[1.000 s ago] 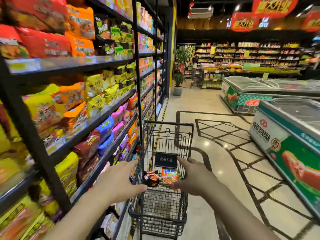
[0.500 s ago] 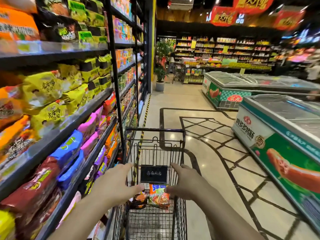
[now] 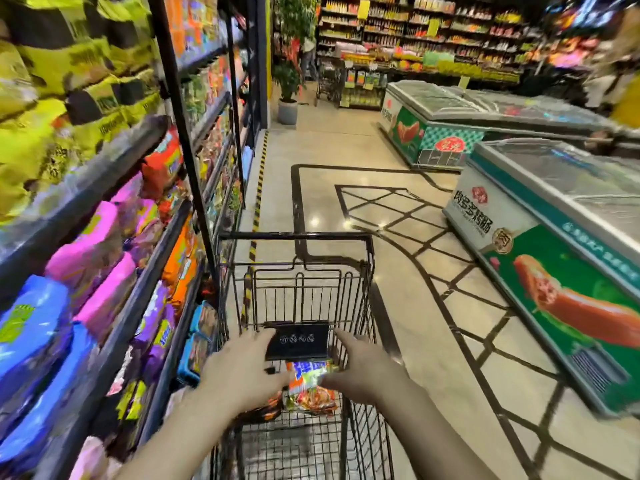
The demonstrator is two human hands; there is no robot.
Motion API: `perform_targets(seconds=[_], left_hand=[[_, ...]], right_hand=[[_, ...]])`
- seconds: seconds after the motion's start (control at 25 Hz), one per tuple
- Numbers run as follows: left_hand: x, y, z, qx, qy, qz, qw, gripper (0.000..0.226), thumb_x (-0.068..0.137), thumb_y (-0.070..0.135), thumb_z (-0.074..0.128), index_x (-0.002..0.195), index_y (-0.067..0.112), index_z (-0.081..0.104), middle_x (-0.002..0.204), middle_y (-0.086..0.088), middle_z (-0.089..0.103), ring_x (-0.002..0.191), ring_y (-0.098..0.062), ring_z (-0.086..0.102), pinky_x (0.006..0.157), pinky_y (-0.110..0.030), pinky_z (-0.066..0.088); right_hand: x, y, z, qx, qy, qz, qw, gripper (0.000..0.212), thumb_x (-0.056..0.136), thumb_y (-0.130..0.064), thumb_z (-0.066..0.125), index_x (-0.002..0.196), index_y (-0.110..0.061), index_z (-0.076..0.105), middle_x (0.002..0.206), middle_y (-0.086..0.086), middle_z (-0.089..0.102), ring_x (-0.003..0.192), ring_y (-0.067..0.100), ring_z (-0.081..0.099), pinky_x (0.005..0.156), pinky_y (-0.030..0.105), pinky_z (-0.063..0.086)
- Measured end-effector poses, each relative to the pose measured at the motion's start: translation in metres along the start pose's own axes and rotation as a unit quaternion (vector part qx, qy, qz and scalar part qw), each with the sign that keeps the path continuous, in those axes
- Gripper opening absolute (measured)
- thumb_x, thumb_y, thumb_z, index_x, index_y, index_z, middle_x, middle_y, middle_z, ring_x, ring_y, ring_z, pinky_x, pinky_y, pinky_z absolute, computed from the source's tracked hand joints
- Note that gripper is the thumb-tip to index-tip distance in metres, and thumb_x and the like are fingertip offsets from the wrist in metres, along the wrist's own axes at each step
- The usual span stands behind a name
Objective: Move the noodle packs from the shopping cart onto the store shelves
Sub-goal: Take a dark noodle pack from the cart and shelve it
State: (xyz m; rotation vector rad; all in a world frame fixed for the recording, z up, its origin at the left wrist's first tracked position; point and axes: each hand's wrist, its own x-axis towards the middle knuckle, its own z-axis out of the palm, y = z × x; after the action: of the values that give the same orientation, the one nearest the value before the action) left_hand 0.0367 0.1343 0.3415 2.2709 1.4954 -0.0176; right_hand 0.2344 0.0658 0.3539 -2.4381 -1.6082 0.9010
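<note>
A black wire shopping cart (image 3: 298, 244) stands in the aisle right beside the noodle shelves (image 3: 104, 174) on my left. In its near end lie an orange and green noodle pack (image 3: 311, 389) and a darker pack (image 3: 266, 412), partly under my left hand. My left hand (image 3: 242, 372) and my right hand (image 3: 367, 372) lie palm down over the cart's near end, on either side of a black plate (image 3: 298, 341). Their fingers stretch forward. Whatever bar is under the palms is hidden.
The shelves hold yellow, pink, blue, purple and orange packs in tight rows. Chest freezers (image 3: 554, 237) line the right side of the aisle. A potted plant (image 3: 287, 81) and another cart stand at the far end, with tiled floor between.
The view and the cart have advanced along the aisle, with the shelves sliding past on the left. Both hands keep their place at the cart's near end.
</note>
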Motion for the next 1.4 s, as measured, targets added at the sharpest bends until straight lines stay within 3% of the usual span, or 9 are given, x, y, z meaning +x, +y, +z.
perform_targets(seconds=[0.24,0.4,0.56,0.68,0.8,1.0,1.16,1.28,1.4], left_hand=[[0.090,-0.040,0.097,-0.018,-0.070,-0.048,0.996,0.094,0.079,0.077,0.057,0.155,0.031,0.026,0.155,0.005,0.041,0.140,-0.020,0.044,0.109,-0.043,0.044],[0.149,-0.068,0.187,-0.061,-0.118,-0.101,0.986,0.097,0.081,0.062,0.070,0.158,0.029,0.021,0.156,-0.002,0.041,0.139,-0.025,0.046,0.111,-0.048,0.043],[0.197,-0.108,0.289,-0.125,-0.180,-0.204,0.954,0.090,0.065,0.067,0.075,0.140,0.023,0.049,0.131,-0.008,0.061,0.114,-0.026,0.062,0.091,-0.034,0.052],[0.216,-0.139,0.349,-0.180,-0.174,-0.279,0.927,0.101,0.060,0.077,0.076,0.139,0.021,0.048,0.132,-0.002,0.062,0.110,-0.022,0.063,0.090,-0.027,0.050],[0.231,-0.160,0.385,-0.189,-0.147,-0.351,0.905,0.074,0.085,0.040,0.077,0.141,0.007,0.041,0.129,-0.006,0.055,0.104,-0.025,0.056,0.079,-0.027,0.047],[0.251,-0.183,0.436,-0.182,-0.109,-0.404,0.890,0.101,0.091,0.056,0.062,0.158,0.000,0.011,0.151,-0.027,0.040,0.138,-0.043,0.040,0.112,-0.044,0.035],[0.257,-0.189,0.455,-0.210,-0.058,-0.431,0.876,0.112,0.073,0.065,0.070,0.152,-0.002,0.026,0.140,-0.025,0.054,0.129,-0.044,0.051,0.106,-0.049,0.044],[0.255,-0.187,0.456,-0.213,-0.022,-0.429,0.877,0.107,0.079,0.047,0.081,0.154,0.000,0.021,0.144,-0.023,0.049,0.133,-0.043,0.047,0.107,-0.048,0.044],[0.252,-0.180,0.451,-0.192,0.000,-0.440,0.877,0.109,0.074,0.041,0.088,0.153,0.004,0.023,0.151,-0.021,0.039,0.140,-0.041,0.037,0.112,-0.055,0.039]], right_hand=[[0.124,0.049,0.073,0.042,-0.059,0.048,0.996,0.106,0.069,-0.057,0.081,0.157,-0.043,0.024,0.153,0.005,0.047,0.133,0.027,0.052,0.107,0.047,0.050],[0.203,0.093,0.131,0.061,-0.111,0.083,0.988,0.088,0.071,-0.053,0.081,0.147,-0.042,0.039,0.132,0.000,0.064,0.116,0.023,0.063,0.103,0.041,0.051],[0.266,0.134,0.196,0.104,-0.143,0.130,0.976,0.086,0.079,-0.046,0.081,0.152,-0.032,0.038,0.135,0.000,0.064,0.119,0.025,0.063,0.106,0.036,0.047],[0.304,0.155,0.242,0.121,-0.146,0.163,0.968,0.078,0.086,-0.040,0.078,0.152,-0.021,0.040,0.139,0.009,0.061,0.127,0.030,0.058,0.104,0.032,0.045],[0.336,0.175,0.294,0.162,-0.140,0.191,0.958,0.067,0.079,-0.037,0.084,0.136,-0.018,0.053,0.129,0.008,0.067,0.118,0.028,0.064,0.102,0.036,0.050],[0.367,0.195,0.351,0.244,-0.039,0.206,0.947,0.059,0.077,-0.033,0.088,0.123,-0.019,0.054,0.116,0.001,0.064,0.109,0.023,0.064,0.100,0.039,0.053],[0.380,0.201,0.377,0.256,0.032,0.221,0.941,0.098,0.050,-0.068,0.083,0.128,-0.014,0.060,0.125,0.011,0.063,0.118,0.029,0.062,0.106,0.040,0.051],[0.376,0.205,0.383,0.255,0.011,0.241,0.936,0.096,0.054,-0.062,0.088,0.131,-0.012,0.057,0.131,0.017,0.054,0.122,0.034,0.055,0.106,0.040,0.049],[0.369,0.210,0.386,0.294,0.013,0.259,0.920,0.104,0.034,-0.068,0.087,0.120,-0.021,0.053,0.126,0.012,0.058,0.109,0.032,0.065,0.090,0.051,0.059]])
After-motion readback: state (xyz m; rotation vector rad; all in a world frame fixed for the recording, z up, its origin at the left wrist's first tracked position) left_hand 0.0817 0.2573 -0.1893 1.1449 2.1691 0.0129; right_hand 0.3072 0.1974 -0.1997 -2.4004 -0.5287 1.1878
